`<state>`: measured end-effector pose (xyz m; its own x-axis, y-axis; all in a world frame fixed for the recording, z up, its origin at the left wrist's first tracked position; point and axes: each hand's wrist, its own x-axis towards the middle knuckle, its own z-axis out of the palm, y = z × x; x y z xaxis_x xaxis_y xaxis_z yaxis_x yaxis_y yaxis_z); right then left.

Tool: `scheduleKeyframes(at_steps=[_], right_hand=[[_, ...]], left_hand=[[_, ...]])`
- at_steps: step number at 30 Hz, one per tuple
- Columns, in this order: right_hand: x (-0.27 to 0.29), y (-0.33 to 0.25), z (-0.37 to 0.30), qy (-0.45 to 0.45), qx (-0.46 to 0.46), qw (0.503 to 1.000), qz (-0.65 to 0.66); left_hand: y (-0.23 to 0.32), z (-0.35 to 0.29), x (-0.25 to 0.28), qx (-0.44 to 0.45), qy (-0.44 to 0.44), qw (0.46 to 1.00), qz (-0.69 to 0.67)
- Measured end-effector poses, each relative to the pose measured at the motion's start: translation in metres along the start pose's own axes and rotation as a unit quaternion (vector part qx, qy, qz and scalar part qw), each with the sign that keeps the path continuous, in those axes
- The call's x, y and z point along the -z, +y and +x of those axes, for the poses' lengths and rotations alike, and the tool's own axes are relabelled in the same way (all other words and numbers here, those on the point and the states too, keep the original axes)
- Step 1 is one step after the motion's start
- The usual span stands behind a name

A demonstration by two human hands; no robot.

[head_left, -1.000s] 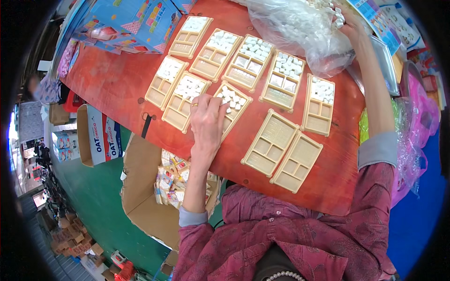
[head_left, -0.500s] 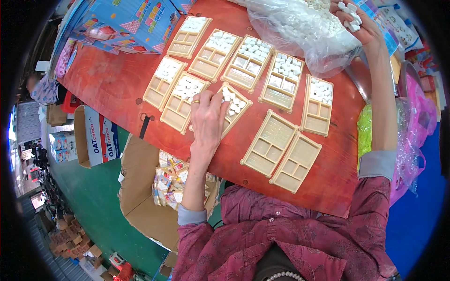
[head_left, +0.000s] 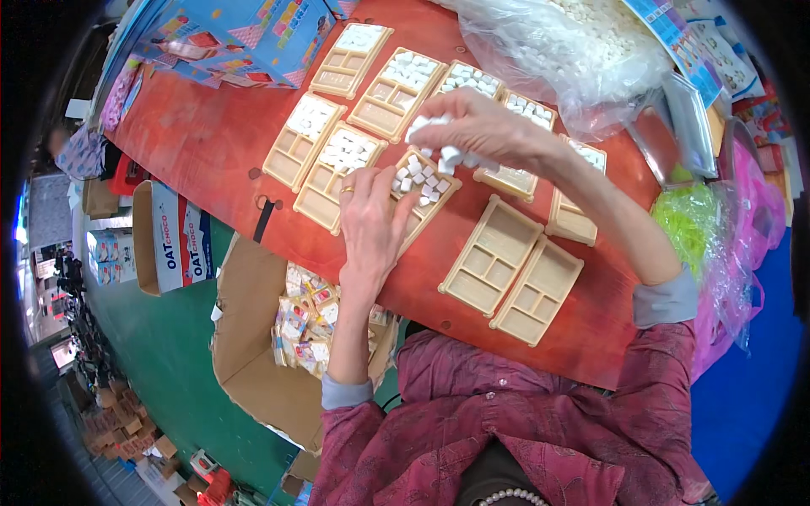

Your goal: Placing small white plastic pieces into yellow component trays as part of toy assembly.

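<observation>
My right hand (head_left: pixel 485 126) is closed round a handful of small white marshmallows (head_left: pixel 450 158), with several showing below its fingers. It hangs over the middle of the table, just beside a beige compartment tray (head_left: pixel 440 196) whose large section holds loose marshmallows. My left hand (head_left: pixel 369 219) grips that tray's left side, thumb over it and fingers along its edge, hiding part of it. Behind and to the left stand several similar trays (head_left: pixel 305 143) with their large sections filled with white pieces. Two bare trays (head_left: pixel 492 257) (head_left: pixel 537 291) lie side by side at the near right.
A clear plastic bag (head_left: pixel 582 63) heaped with marshmallows sits at the far right of the red table (head_left: pixel 582 333). A blue printed box (head_left: pixel 245 38) stands far left. Below the left edge, an open carton (head_left: pixel 253 337) holds small packets. Pink plastic bags (head_left: pixel 738 244) hang at the right.
My right hand has moved from the bag at the far right, left and nearer to the tray, carrying the marshmallows. My left hand stays at the same tray, shifted only slightly.
</observation>
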<state>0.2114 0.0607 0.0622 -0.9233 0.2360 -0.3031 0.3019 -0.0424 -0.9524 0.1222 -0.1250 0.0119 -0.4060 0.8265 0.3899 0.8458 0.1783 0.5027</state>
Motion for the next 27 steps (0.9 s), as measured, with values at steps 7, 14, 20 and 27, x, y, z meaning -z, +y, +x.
scheduleKeyframes(at_steps=[7, 14, 20, 27], right_hand=[[-0.033, 0.029, 0.015, 0.041, 0.142, 0.973, -0.177], [-0.036, 0.036, 0.009, 0.017, 0.215, 0.921, -0.323], [-0.040, 0.038, 0.000, 0.002, 0.242, 0.900, -0.363], [-0.029, 0.065, 0.004, 0.004, 0.391, 0.863, -0.320]], left_hand=[[-0.007, -0.003, -0.004, 0.043, -0.014, 0.999, -0.017], [-0.008, -0.006, -0.011, 0.072, 0.036, 0.996, -0.048], [-0.006, -0.007, -0.008, 0.074, 0.042, 0.995, -0.053], [-0.011, -0.009, -0.009, 0.045, 0.062, 0.994, -0.076]])
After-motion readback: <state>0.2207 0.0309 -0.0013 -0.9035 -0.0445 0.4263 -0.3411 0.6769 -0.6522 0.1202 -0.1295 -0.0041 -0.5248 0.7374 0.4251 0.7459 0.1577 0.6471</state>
